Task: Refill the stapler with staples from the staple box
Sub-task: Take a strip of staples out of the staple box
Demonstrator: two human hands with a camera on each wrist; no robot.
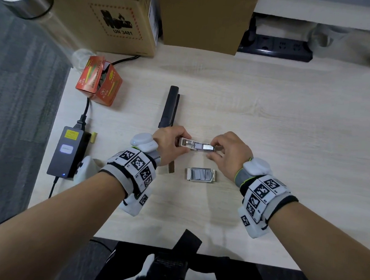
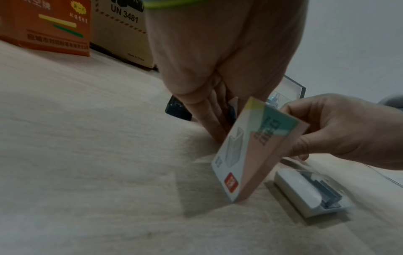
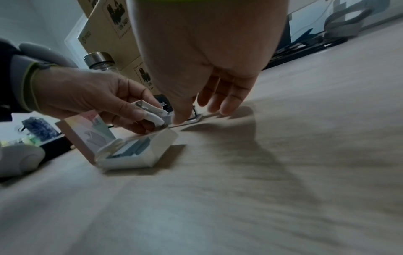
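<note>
Both hands hold a small white stapler (image 1: 197, 146) just above the table, its top swung open. My left hand (image 1: 179, 145) grips its left end (image 3: 152, 112) with curled fingers. My right hand (image 1: 217, 150) pinches the right end of the open magazine, where a shiny strip of staples (image 1: 208, 147) lies. In the right wrist view the thumb (image 3: 181, 117) presses down there while the other fingers (image 3: 220, 98) hang fairly straight. The staple box tray (image 1: 200, 174) lies open on the table below the hands with several staple strips inside. Its pink sleeve (image 2: 257, 151) stands on edge beside my left wrist.
A long black bar-shaped object (image 1: 170, 106) lies beyond the hands. At the left are an orange carton (image 1: 98, 84), a power adapter (image 1: 68, 152) with its cable and a white controller (image 1: 85, 168). Cardboard boxes (image 1: 105, 16) and a power strip (image 1: 276, 47) line the back.
</note>
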